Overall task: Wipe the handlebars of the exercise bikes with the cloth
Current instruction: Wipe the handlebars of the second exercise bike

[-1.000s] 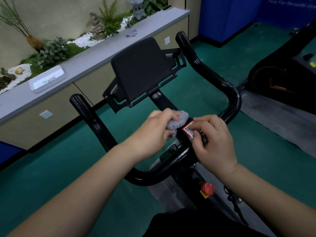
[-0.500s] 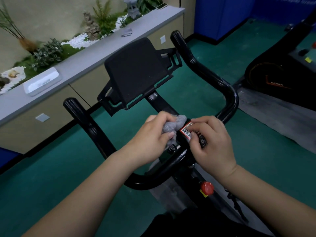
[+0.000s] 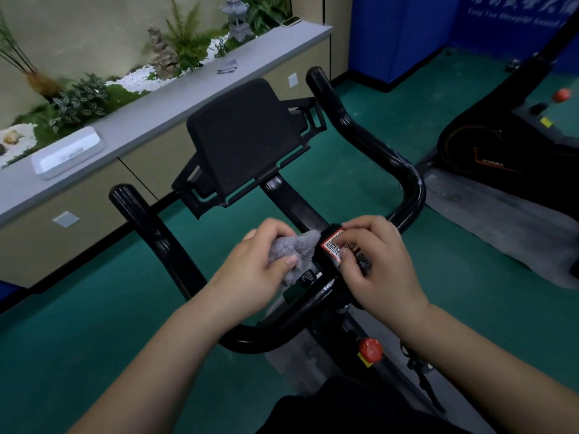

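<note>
both hands hide handlebars (image 3: 369, 142) centre; left hand (image 3: 257, 267) bunches cloth (image 3: 294, 249).

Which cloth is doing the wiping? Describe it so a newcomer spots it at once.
Start at the black handlebars of the nearest bike and follow them in to the centre clamp with the red QR sticker. Just left of it, the left hand grips the cloth: grey, fluffy and bunched up, the only soft thing on that bike.

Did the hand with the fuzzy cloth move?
No. The left hand keeps the cloth pressed just left of the QR sticker, as before; only the camera shifted.
</note>
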Tool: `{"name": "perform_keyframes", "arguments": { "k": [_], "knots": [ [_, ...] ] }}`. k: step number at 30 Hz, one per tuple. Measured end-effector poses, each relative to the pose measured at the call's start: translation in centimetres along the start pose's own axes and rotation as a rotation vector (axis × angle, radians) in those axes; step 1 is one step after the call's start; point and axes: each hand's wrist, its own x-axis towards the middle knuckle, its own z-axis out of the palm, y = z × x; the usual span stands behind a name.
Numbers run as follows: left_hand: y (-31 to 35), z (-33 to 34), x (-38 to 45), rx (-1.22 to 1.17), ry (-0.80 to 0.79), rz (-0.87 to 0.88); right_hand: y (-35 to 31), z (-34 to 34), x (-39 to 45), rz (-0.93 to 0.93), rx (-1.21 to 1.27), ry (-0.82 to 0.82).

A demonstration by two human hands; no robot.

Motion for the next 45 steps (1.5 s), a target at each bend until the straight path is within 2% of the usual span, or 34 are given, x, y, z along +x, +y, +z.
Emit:
{"name": "perform_keyframes", "arguments": {
  "k": [4, 7, 11, 14, 17, 21, 22, 24, 26, 28, 30, 33, 36, 38, 41, 43, 45],
  "knots": [
    [1.4, 1.6, -1.5, -0.061, 0.238, 0.038, -1.9, -1.3, 0.0, 0.064, 0.108, -0.078],
    [2.7, 2.8, -1.8, 0.029, 0.217, 0.197, -3.8, -2.2, 0.5, 0.213, 0.346, -0.173],
    [3.8, 2.4, -2.3, 0.099, 0.124, 0.262, -4.1, -3.2, 1.4, 0.417, 0.520, -0.156],
    [3.7, 2.6, -3.1, 0.037, 0.230, 0.197, -2.8, -4.4, 2.2, 0.493, 0.563, -0.077],
    [2.5, 3.7, -3.5, 0.039, 0.282, 0.066, -0.2, -6.2, 3.2, 0.483, 0.397, 0.042],
    [1.6, 5.6, -3.7, 0.219, 0.097, -0.083, 3.8, -6.7, 3.4, 0.349, -0.232, -0.114],
    [1.6, 5.9, -3.7, 0.292, 0.062, -0.093, 4.5, -6.5, 3.2, 0.296, -0.310, -0.112],
    [1.7, 6.2, -3.7, 0.364, 0.042, -0.098, 5.1, -6.3, 3.2, 0.169, -0.308, -0.049],
    [1.5, 6.3, -3.7, 0.391, 0.063, -0.083, 5.5, -6.1, 3.4, -0.040, -0.277, -0.055],
    [1.4, 6.5, -3.7, 0.422, 0.083, -0.071, 5.8, -5.7, 3.8, -0.181, -0.194, -0.179],
    [1.5, 6.6, -3.7, 0.440, 0.091, -0.071, 5.7, -4.9, 3.9, -0.222, -0.128, -0.311],
    [1.7, 6.7, -3.8, 0.471, 0.097, -0.079, 5.7, -3.8, 4.1, -0.328, -0.095, -0.388],
    [1.8, 6.8, -3.8, 0.497, 0.092, -0.092, 7.2, -4.1, 5.1, -0.497, -0.166, -0.470],
    [2.0, 6.8, -3.7, 0.509, 0.090, -0.097, 8.9, -4.9, 6.1, -0.570, -0.248, -0.457],
    [2.0, 6.7, -3.6, 0.512, 0.090, -0.097, 11.2, -6.5, 7.4, -0.527, -0.294, -0.312],
    [1.9, 6.7, -3.7, 0.520, 0.089, -0.094, 11.2, -6.2, 7.2, -0.512, -0.258, -0.235],
    [1.7, 6.8, -3.7, 0.521, 0.091, -0.090, 9.8, -4.7, 6.1, -0.523, -0.175, -0.253]
  ]
}}
